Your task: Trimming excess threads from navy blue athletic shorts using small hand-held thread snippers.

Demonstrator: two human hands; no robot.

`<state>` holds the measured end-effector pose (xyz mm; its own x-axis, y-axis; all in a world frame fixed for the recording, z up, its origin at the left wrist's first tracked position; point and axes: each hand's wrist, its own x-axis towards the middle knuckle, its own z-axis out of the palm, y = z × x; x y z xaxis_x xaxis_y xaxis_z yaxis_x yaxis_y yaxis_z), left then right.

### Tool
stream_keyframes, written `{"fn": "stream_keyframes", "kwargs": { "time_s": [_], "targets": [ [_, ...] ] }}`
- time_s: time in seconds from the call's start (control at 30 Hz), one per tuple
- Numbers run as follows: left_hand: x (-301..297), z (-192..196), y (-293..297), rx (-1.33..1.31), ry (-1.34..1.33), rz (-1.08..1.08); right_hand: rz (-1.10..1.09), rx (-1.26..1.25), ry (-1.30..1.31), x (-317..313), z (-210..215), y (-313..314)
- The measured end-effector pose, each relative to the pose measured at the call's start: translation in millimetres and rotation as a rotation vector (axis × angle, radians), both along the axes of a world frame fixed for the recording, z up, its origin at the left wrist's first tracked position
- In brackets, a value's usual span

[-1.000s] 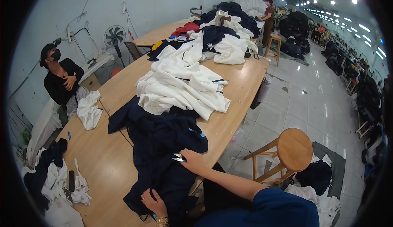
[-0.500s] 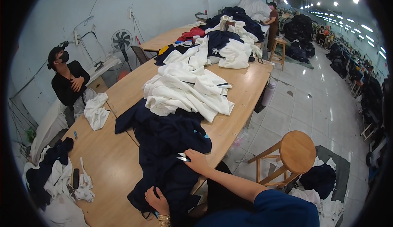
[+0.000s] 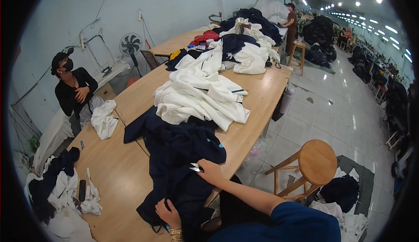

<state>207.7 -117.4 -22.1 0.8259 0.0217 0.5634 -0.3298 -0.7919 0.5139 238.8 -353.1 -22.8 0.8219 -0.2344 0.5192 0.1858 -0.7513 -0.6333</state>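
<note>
A navy garment (image 3: 174, 154) lies spread over the near end of the wooden table. On its near part rests my left hand (image 3: 169, 215), fingers apart and slightly bent against the cloth; gold bangles circle that wrist. My right hand (image 3: 210, 172) lies on the garment's right side, closed around a small pair of thread snips (image 3: 196, 168). The metal blades stick out to the left, parted over the dark cloth. Just beyond the navy garment, a heap of white garments (image 3: 196, 96) overlaps its far edge.
A dark phone-like object (image 3: 82, 190) lies among white and navy cloth at the table's left. A wooden stool (image 3: 317, 162) stands at the right, beside cloth on the floor (image 3: 340, 192). A masked person (image 3: 74, 85) is across the table; another (image 3: 291, 24) stands at the far end.
</note>
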Motion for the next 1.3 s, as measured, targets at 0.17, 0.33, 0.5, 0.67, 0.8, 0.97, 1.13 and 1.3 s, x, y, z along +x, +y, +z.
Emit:
{"fn": "stream_keyframes", "kwargs": {
  "time_s": [0.17, 0.33, 0.5, 0.67, 0.8, 0.97, 1.13, 1.3],
  "targets": [
    [-1.7, 2.5, 0.0, 0.001, -0.002, 0.007, 0.004, 0.001, -0.008, 0.1, -0.5, 0.5],
    [-1.6, 4.2, -2.7, -0.003, 0.01, -0.025, -0.014, 0.028, -0.04, -0.2, 1.8, -1.7],
    [-1.9, 4.3, 0.2, -0.019, 0.014, -0.016, -0.006, 0.012, -0.018, 0.0, 2.5, 0.8],
    [-13.7, 60.6, -13.0, -0.225, 0.165, -0.174, -0.02, 0.12, -0.018, -2.1, 20.7, 2.8],
    [-7.1, 106.3, -26.0, -0.05, 0.069, -0.26, 0.139, 0.118, -0.109, -10.1, 95.9, 25.9],
    [11.9, 122.2, -20.4, -0.299, 0.305, -0.409, 0.351, -0.022, -0.233, -24.7, 160.3, 45.0],
    [2.6, 172.4, 11.3, -0.803, 0.753, -0.606, 0.2, -0.193, -0.259, -9.3, 155.9, 24.6],
    [0.1, 210.5, 63.1, -1.139, 0.494, -0.54, 0.181, -0.131, -0.135, 4.3, 165.0, -0.3]
  ]
}}
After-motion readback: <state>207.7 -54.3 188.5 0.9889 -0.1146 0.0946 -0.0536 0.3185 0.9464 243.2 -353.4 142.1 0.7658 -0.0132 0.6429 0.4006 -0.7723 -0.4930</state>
